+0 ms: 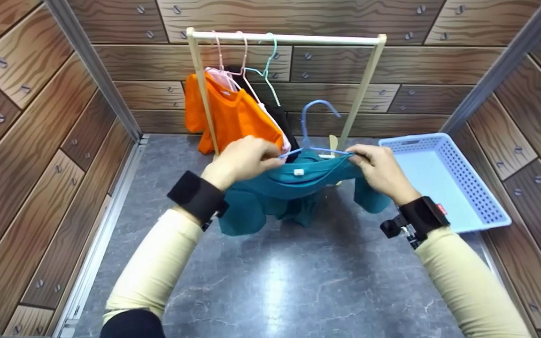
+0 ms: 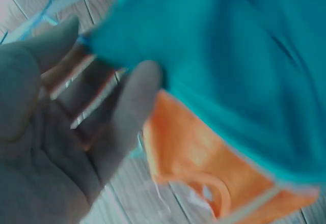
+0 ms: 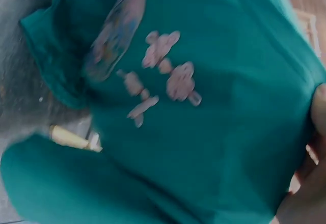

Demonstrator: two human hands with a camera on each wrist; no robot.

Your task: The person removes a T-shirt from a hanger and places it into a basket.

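A teal T-shirt (image 1: pixel 294 185) with a white neck label hangs between my two hands, and a blue clothes hanger (image 1: pixel 304 136) rises from its neck opening. At the hanger's left end, my left hand (image 1: pixel 247 159) pinches its arm beside the cloth; the left wrist view shows the fingers (image 2: pixel 137 96) by the shirt's corner. My right hand (image 1: pixel 378 166) pinches the neckline at the hanger's right end. Pink and multicoloured decoration (image 3: pixel 173 74) shows on the fabric in the right wrist view. The hanger's ends are partly hidden by fingers and cloth.
Behind the hands stands a clothes rack (image 1: pixel 284 38). An orange top (image 1: pixel 233 110), pink and black garments and a mint hanger (image 1: pixel 270 70) hang at its left side. On the right lies a light-blue plastic basket (image 1: pixel 475 188). Wood-patterned walls enclose the grey floor.
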